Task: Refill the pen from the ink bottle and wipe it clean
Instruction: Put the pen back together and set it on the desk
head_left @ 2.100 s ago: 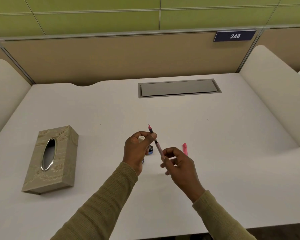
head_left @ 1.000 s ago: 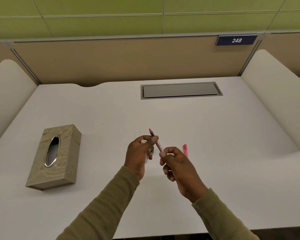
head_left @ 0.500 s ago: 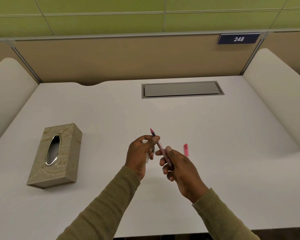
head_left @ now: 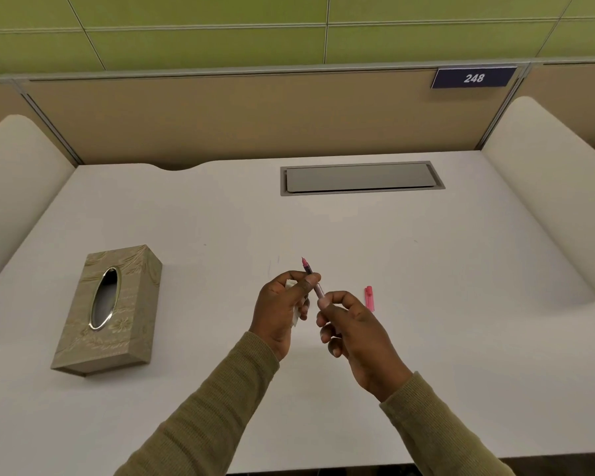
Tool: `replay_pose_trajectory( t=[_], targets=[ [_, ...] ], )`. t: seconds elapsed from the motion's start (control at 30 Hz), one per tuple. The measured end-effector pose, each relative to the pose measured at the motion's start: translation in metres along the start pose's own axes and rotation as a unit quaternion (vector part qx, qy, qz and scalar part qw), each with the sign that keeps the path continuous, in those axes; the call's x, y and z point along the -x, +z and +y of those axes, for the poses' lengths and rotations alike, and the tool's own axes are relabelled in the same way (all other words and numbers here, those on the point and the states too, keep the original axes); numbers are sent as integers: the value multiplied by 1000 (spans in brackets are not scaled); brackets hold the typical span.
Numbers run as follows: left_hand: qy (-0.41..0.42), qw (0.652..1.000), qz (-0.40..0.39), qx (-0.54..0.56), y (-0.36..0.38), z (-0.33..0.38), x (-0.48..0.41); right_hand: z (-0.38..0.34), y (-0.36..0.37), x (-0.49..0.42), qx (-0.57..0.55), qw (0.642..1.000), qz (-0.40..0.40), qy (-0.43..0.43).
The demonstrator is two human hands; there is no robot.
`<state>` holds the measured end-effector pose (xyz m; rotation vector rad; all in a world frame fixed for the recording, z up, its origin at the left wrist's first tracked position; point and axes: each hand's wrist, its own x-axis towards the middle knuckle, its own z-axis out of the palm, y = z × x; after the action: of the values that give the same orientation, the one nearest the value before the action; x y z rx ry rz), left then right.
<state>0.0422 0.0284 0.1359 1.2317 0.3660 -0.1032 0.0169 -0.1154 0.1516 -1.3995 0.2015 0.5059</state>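
Head view. White tabletop [head_left: 426, 269] bounded at the back by a tan partition [head_left: 220, 118], at each side by a rounded white panel [head_left: 543, 173], with the near edge running below the forearms. A grey hatch [head_left: 358, 178] is set flush near the back edge. A tissue box [head_left: 110, 310] lies well to the left; bare surface extends right of the hands.

The pen [head_left: 311, 276] is held above the tabletop's middle, tip pointing up and away. The left hand [head_left: 279, 310] pinches its upper barrel between thumb and forefinger, with a white tissue [head_left: 295, 317] bunched in the curled fingers. The right hand [head_left: 354, 324] pinches the lower barrel, its other fingers curled. A pink cap [head_left: 369, 297] lies just right of the right hand.

Against 0.5 s earlier, the right fingertips have closed over the lower barrel, hiding more of it; pen, cap and box keep their places.
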Motion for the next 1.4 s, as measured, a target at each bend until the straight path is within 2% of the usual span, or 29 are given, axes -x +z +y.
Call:
replay_pose_trajectory(
  t=[0.13, 0.3, 0.5, 0.67, 1.1, 1.4],
  targets=[
    [1, 1000, -8, 3, 0, 1, 0, 1, 0, 1, -29, 1000, -7, 3],
    [4, 1000, -14, -11, 1, 1, 2, -1, 0, 0, -5, 1000, 0, -2],
    [0, 1000, -13, -14, 0, 1, 3, -1, 0, 1, -29, 1000, -2, 3],
    [3, 1000, -12, -20, 1, 2, 6, -1, -1, 1, 11, 1000, 2, -9],
    [5, 1000, 3, -18, 2, -2, 7, 2, -1, 1, -21, 1000, -22, 7],
    [-7, 999, -32, -12, 0, -7, 8, 5, -5, 2, -20, 999, -40, -2]
  ],
)
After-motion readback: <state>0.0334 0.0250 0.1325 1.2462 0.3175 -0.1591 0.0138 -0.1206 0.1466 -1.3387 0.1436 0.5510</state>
